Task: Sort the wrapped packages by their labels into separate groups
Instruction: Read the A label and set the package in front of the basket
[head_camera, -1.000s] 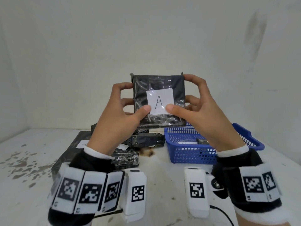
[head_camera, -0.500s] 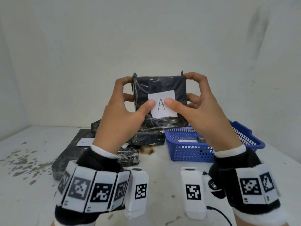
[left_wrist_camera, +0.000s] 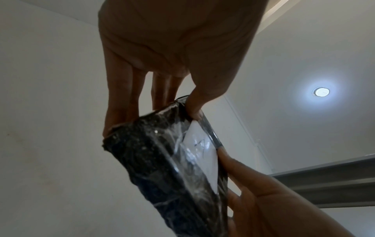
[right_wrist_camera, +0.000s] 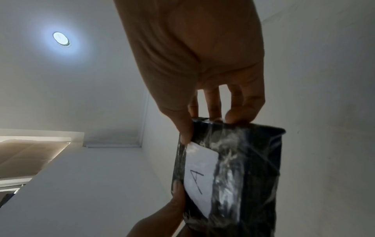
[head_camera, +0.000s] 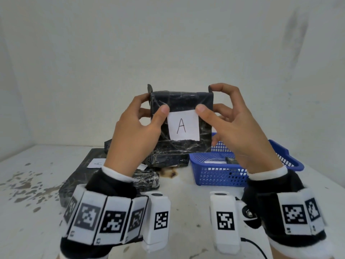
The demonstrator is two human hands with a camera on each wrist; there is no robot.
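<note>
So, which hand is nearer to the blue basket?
Right. The right hand grips the held package directly above and in front of the basket, overlapping its rim in the head view. The left hand grips the package's other side, over the pile.

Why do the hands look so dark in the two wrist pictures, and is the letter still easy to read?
Both wrist views look up toward a bright ceiling lamp, so the left hand and right hand turn shadowy. In the head view, even light shows the A label on the wrapped package sharply. The right wrist view shows it dimmer but readable; glare on the wrapping hides it in the left wrist view.
</note>
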